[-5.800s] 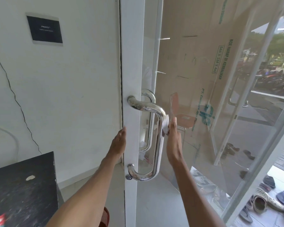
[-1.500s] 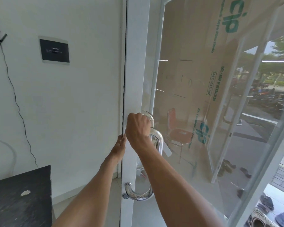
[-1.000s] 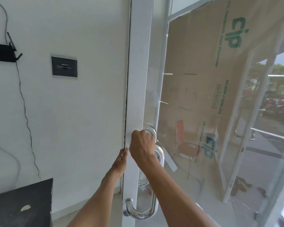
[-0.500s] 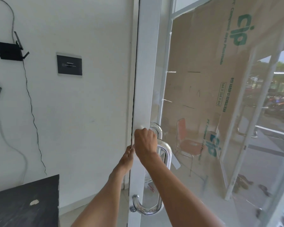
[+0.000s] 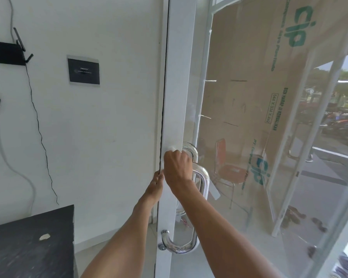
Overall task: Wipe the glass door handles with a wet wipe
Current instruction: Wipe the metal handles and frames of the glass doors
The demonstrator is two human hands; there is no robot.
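A chrome D-shaped handle (image 5: 201, 185) is fixed to the white frame (image 5: 179, 97) of the glass door. My right hand (image 5: 177, 167) is fisted at the handle's top end, with a white wet wipe (image 5: 171, 148) peeking above the knuckles against the frame. The outer handle (image 5: 191, 149) shows through the glass behind it. My left hand (image 5: 155, 187) grips the door's edge, fingers wrapped around it just below and left of my right hand.
A black speckled counter (image 5: 30, 241) sits at the lower left. On the white wall hang a black plaque (image 5: 83, 70), a router (image 5: 8, 53) and a cable. Behind the glass are a cardboard sheet (image 5: 259, 87), an orange chair (image 5: 227, 171) and shoes on the floor.
My right hand moved from the handle's vertical bar up to its top end and keeps rubbing there with the wipe. The view has tilted upward and shifted slightly. My left hand stays on the door edge.
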